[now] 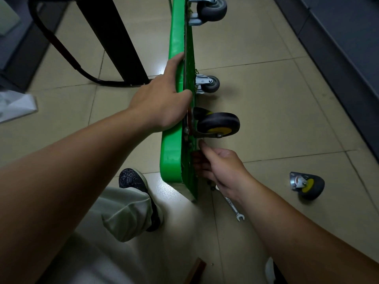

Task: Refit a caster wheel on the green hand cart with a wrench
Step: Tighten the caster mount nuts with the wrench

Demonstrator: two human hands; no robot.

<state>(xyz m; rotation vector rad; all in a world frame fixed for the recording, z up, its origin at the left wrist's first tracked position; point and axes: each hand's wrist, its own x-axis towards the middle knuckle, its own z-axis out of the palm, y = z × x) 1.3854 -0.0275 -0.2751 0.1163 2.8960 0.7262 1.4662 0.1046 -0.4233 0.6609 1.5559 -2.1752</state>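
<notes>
The left hand is gripping the upper edge of the green hand cart, apparently steadying the deck on its side so that the underside is facing out. The right hand is curling against that underside just below the yellow-hubbed caster wheel; I cannot tell whether it is pinching anything. That caster is sticking straight out from the cart, and the wrench is lying unused by the cart's near corner, its long axis slanting away from the cart, with a loose caster lying farther out.
</notes>
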